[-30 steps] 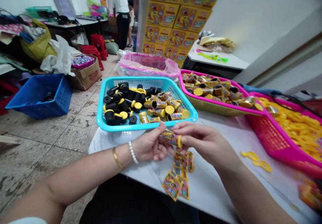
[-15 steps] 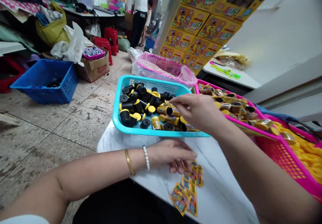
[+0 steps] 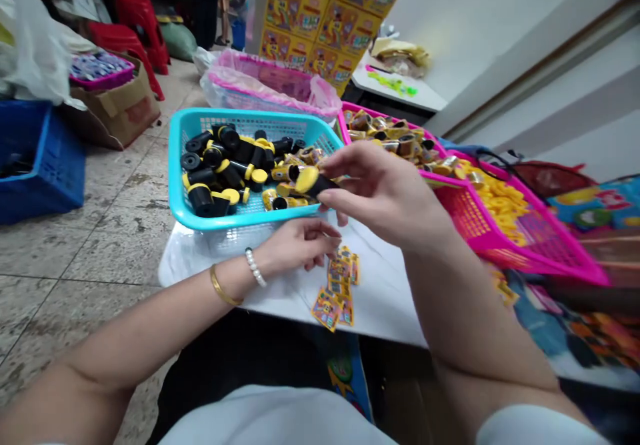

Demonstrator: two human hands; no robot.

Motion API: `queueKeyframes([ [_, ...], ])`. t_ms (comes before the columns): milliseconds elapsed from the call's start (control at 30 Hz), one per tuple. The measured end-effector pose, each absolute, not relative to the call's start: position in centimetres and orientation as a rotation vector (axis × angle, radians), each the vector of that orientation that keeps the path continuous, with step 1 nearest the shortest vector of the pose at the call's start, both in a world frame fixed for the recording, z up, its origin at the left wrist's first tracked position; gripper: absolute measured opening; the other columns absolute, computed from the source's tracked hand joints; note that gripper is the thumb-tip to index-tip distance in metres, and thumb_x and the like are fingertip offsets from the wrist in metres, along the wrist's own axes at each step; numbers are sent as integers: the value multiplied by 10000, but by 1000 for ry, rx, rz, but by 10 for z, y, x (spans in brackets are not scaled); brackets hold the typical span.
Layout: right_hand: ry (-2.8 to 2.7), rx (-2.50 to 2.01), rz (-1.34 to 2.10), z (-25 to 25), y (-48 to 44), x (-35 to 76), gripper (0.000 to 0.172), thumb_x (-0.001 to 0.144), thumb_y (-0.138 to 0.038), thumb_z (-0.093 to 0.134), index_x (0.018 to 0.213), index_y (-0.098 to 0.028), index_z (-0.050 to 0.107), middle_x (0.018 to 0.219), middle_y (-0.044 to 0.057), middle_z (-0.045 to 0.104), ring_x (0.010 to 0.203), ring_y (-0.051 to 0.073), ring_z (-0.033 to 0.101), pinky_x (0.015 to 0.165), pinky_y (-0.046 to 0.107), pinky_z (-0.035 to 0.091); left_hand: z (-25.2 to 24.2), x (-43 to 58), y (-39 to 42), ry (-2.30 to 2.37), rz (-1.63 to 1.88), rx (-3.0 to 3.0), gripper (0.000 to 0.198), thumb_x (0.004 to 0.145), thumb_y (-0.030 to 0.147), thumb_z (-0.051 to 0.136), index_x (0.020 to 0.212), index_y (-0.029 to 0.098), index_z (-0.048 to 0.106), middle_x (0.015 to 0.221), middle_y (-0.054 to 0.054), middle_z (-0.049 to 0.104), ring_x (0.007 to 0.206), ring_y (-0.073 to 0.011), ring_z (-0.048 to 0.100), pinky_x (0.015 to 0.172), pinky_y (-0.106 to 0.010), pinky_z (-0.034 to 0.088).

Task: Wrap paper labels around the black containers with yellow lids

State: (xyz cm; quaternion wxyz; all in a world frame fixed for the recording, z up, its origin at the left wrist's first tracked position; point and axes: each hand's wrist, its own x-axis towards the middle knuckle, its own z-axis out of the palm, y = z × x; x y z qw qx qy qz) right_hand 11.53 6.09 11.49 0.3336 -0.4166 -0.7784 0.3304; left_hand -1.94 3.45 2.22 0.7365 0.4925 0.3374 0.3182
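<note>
My right hand [image 3: 375, 191] grips a small black cylinder with a yellow cap [image 3: 314, 182] between thumb and fingers, above the right front edge of a turquoise basket [image 3: 240, 221]. Inside the basket lie several black cylinders with yellow caps [image 3: 201, 199] and, on the right side, some wrapped in printed yellow labels [image 3: 286, 173]. My left hand [image 3: 303, 243] is just in front of the basket, over the white table [image 3: 385, 298]. Its fingers are loosely bent and apart, with nothing visible in them. Printed yellow stickers [image 3: 340, 285] lie overlapping beside its fingertips.
Pink baskets at right hold labelled cylinders [image 3: 400, 139] and yellow plastic parts [image 3: 503, 201]. Behind the turquoise basket stands a plastic-lined pink basket [image 3: 273, 85], then stacked yellow boxes [image 3: 320, 25]. A blue crate [image 3: 55, 165] and a cardboard box [image 3: 123, 108] sit on the floor at left.
My right hand has come up from the labelled cylinders in the basket with a yellow-capped black cylinder. My left hand stays near the stickers. The view has tilted down and turned right.
</note>
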Motion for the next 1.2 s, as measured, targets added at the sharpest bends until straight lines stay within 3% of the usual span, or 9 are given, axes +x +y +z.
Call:
queueKeyframes([
  [133,-1638,-1148,1006,77,5,171,602,820,-287,761,1365,-360,517,1055,-2,653,710,146,682,643,301,607,22,-18,18,771,780,1541,183,826,207,689,995,138,676,690,25,607,583,-97,539,564,-226,415],
  [233,-1595,-1244,958,46,-22,192,404,859,-291,721,1252,-299,632,1105,35,676,898,187,718,804,344,622,12,-16,-8,719,669,2070,107,794,192,751,893,166,723,741,-4,654,690,-141,591,657,-259,443],
  [300,-1587,-1269,905,33,-33,198,300,859,-277,714,1156,-255,676,1122,52,692,999,202,705,889,361,602,3,-14,-26,808,638,2315,75,872,234,700,846,170,730,794,-47,674,751,-181,603,676,-286,457],
  [600,-1908,-1282,473,6,-13,167,291,824,-164,690,1104,-241,681,1012,33,745,903,210,690,851,368,575,-12,-18,-53,1078,1051,2391,107,913,182,673,817,152,712,764,-44,650,728,-171,600,675,-278,504],
  [800,-1856,-1231,191,20,-31,158,268,907,-247,652,1166,-209,708,1179,120,748,1122,282,669,1004,467,513,3,-44,-63,1298,1425,2297,19,875,153,733,893,150,738,784,-30,663,709,-130,620,655,-233,514],
  [900,-1735,-1260,515,36,-54,151,198,920,-361,656,986,-204,756,955,82,782,868,221,710,791,351,562,11,-45,-69,1336,1522,2337,74,852,138,757,923,149,740,787,-31,668,702,-129,616,646,-235,513],
  [1033,-1577,-1225,1206,39,-67,134,346,918,-460,619,740,-180,718,692,21,709,649,154,637,602,257,505,16,-38,-77,1227,1561,2420,121,847,92,743,956,141,727,796,-45,685,709,-144,615,653,-257,525],
  [1133,-1419,-1282,1190,31,-68,126,376,902,-466,627,671,-170,646,571,-18,579,532,108,503,505,228,416,20,-40,-87,1237,1588,2244,208,831,110,767,1030,135,712,886,-67,710,716,-132,629,651,-244,541],
  [1200,-1404,-1325,1054,27,-69,124,360,907,-444,629,672,-171,631,552,-29,534,516,98,458,483,222,380,25,-43,-93,1300,1618,2070,142,829,112,765,956,146,712,829,-38,702,648,-102,602,591,-210,516],
])
